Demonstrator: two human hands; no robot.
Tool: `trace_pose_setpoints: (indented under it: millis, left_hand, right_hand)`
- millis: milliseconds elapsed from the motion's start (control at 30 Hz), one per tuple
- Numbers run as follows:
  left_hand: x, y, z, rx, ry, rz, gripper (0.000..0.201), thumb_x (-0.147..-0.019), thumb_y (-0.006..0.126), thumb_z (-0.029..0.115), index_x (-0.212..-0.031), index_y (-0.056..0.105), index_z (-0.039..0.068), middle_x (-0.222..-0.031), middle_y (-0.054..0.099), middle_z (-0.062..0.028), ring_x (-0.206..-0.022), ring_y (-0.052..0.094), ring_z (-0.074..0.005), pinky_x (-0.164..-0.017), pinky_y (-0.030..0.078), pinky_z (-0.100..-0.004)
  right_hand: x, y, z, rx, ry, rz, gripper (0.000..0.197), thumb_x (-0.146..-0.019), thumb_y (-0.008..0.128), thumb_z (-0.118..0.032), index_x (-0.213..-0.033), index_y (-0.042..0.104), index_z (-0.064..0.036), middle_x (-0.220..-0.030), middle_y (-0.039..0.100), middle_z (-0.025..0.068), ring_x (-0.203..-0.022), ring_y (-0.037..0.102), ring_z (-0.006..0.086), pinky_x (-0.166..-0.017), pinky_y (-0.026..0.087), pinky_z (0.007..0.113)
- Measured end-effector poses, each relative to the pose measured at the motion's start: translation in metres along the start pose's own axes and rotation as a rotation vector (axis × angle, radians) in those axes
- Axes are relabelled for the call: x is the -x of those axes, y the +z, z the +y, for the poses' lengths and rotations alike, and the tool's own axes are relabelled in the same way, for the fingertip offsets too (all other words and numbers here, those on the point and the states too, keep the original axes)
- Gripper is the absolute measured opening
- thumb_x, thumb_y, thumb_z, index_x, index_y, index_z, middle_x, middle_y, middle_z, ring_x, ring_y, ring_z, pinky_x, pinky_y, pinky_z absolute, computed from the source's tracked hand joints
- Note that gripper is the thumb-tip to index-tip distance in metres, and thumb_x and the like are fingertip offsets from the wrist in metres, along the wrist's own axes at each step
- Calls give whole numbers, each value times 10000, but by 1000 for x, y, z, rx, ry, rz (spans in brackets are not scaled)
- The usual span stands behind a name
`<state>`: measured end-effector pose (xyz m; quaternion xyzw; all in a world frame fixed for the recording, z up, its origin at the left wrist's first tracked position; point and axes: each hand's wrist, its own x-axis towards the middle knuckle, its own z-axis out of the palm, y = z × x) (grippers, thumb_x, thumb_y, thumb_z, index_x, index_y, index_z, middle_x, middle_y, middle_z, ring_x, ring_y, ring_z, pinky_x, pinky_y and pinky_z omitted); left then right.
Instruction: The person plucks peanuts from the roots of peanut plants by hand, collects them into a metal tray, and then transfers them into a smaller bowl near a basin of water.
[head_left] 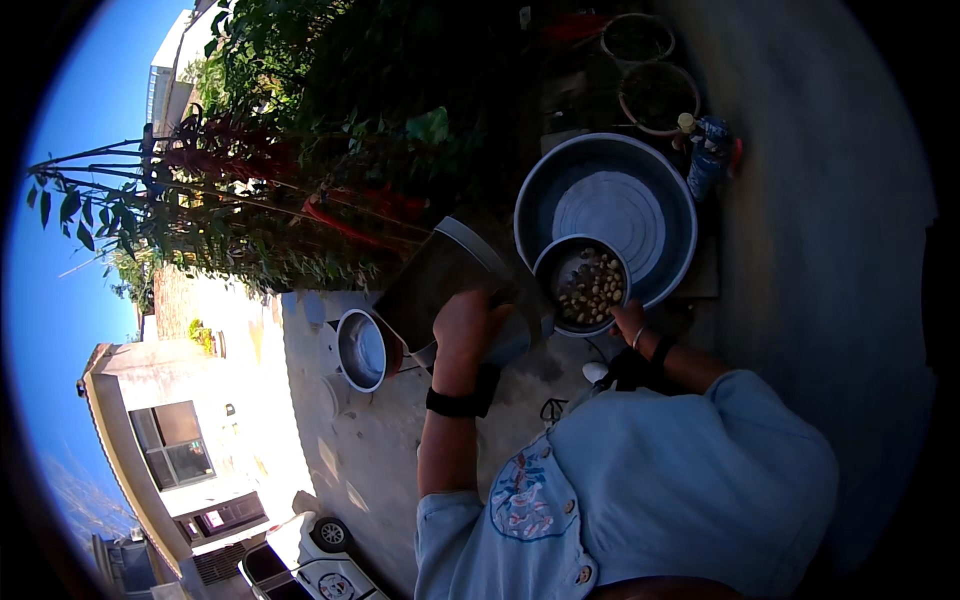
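Note:
My right hand (629,322) grips the near rim of a small metal basin (545,291). Many small round pieces (592,290), tan to dark brown and nut-like, lie inside it. Part of this basin overlaps the near side of a large, wide metal basin (676,205), whose ringed bottom shows. To the left, my left hand (466,325) is closed in front of a dark box-like container (425,290) with a pale edge. Deep shadow hides its fingertips, so I cannot make out what they hold. Black bands circle both wrists.
A metal bowl (362,350) stands left of the dark container. Beyond the large basin are a round-rimmed pot (660,98) and a blue patterned object (709,155). Plants (270,190) fill the far left. A white toy-like car (315,560) stands at the lower left, near a house.

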<state>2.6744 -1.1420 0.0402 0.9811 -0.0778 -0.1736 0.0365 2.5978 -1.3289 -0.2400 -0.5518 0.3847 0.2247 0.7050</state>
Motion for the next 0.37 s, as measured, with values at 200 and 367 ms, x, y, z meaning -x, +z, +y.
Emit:
trace_pose_setpoints:
  millis: [200, 367]
  left_hand:
    - [30, 15, -19, 132, -155, -43, 303, -714, 590, 347, -869, 613, 87, -813, 602, -139, -763, 575, -299, -625, 454, -390]
    - [63, 45, -49, 301, -208, 89, 358, -701, 607, 363, -881, 602, 53, -792, 602, -153, -760, 578, -306, -641, 456, -382]
  right_hand:
    - [-11, -12, 4, 3, 0, -3, 189, -720, 514, -87, -859, 511, 40, -671, 543, 104, -432, 522, 206, -313, 408, 278]
    - [-25, -23, 9, -79, 25, -30, 272, -733, 510, -100, -975, 473, 18, -742, 548, 141, -434, 539, 215, -296, 415, 262]
